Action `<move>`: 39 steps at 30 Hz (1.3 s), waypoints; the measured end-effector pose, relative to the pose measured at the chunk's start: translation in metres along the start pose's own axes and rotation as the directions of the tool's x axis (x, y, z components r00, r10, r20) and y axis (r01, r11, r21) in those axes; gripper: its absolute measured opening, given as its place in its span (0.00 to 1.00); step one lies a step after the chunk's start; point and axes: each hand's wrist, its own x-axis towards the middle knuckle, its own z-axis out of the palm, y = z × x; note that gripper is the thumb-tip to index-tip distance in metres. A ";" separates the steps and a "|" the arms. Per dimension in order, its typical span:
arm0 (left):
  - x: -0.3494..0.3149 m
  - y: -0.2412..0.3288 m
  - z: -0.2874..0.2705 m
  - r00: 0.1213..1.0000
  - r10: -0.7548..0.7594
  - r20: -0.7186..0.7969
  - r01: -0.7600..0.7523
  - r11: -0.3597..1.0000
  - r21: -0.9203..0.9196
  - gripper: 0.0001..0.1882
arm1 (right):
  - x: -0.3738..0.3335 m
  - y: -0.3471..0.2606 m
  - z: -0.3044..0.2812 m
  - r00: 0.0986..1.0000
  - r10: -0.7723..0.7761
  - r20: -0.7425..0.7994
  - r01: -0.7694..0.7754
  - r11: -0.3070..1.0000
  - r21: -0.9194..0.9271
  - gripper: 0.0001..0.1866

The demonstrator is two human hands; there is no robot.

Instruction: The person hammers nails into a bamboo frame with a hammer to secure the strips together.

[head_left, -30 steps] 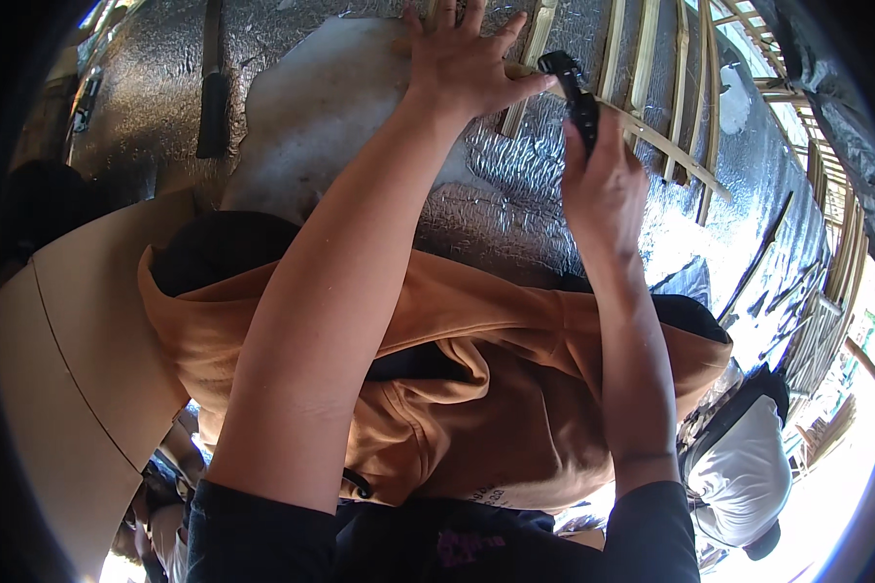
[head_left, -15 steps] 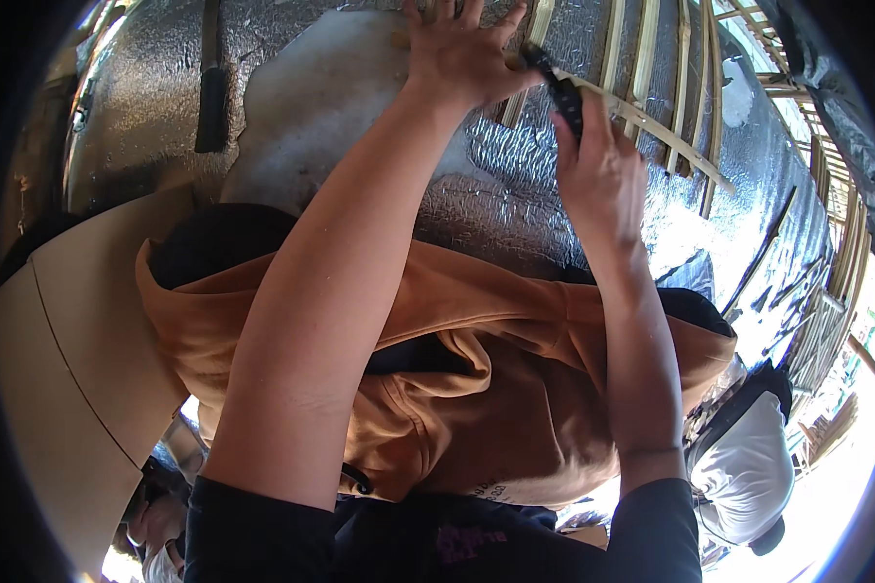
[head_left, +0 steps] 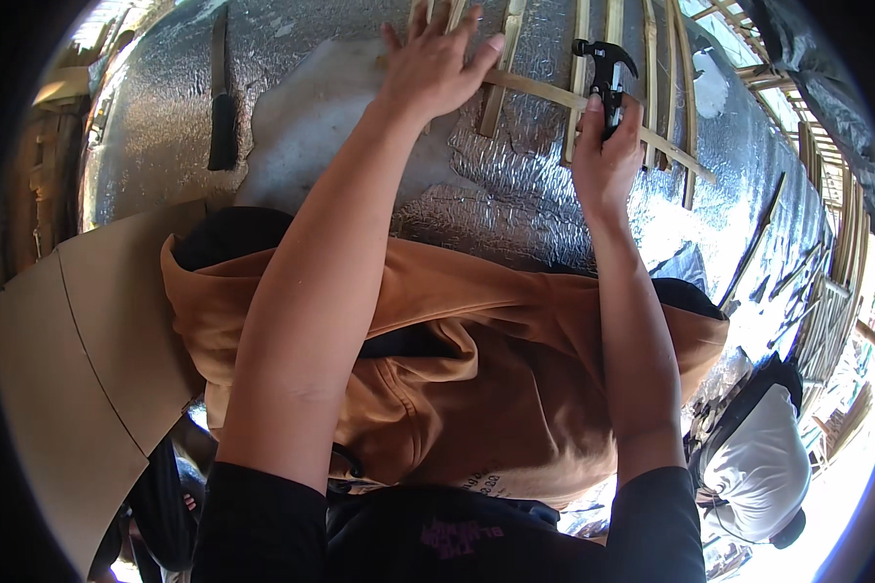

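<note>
Bamboo slats (head_left: 572, 126) already line the foil (head_left: 525, 199) at one o'clock, fixing of the cross strip (head_left: 540, 88) unclear (left fingers (head_left: 464, 33) spread apart, right fingers (head_left: 632, 115) clamped on claw hammer (head_left: 607, 73))

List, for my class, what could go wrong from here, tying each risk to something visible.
1. The left hand is spread by the crosswise strip, within the hammer's general area; a stray swing by the right hand might catch its fingers.
2. The crosswise strip looks thin, so a hard blow could split it.
3. The silvery sheet behind the strips looks wrinkled; a missed blow might tear it.
</note>
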 end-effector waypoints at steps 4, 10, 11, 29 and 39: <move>-0.008 0.005 -0.026 0.960 0.118 -0.254 -0.106 0.992 0.062 0.37 | 0.001 -0.003 0.000 0.994 0.106 0.006 -0.107 0.992 0.067 0.11; -0.047 0.054 -0.067 0.998 0.055 0.038 -0.062 0.973 0.220 0.11 | 0.001 0.012 0.003 0.997 0.064 -0.037 -0.060 0.994 0.087 0.11; -0.053 0.058 -0.064 0.994 0.081 0.068 -0.096 0.960 0.264 0.10 | 0.001 0.013 0.002 0.997 0.076 -0.033 -0.073 0.993 0.096 0.11; -0.063 0.020 0.011 0.941 0.245 -0.234 -0.138 0.908 0.395 0.11 | -0.001 0.007 0.008 1.000 -0.012 0.016 0.011 0.999 0.052 0.14; -0.060 0.019 0.028 0.931 0.225 -0.287 -0.121 0.933 0.340 0.10 | -0.002 0.002 0.007 0.998 0.003 0.068 -0.007 0.999 0.050 0.13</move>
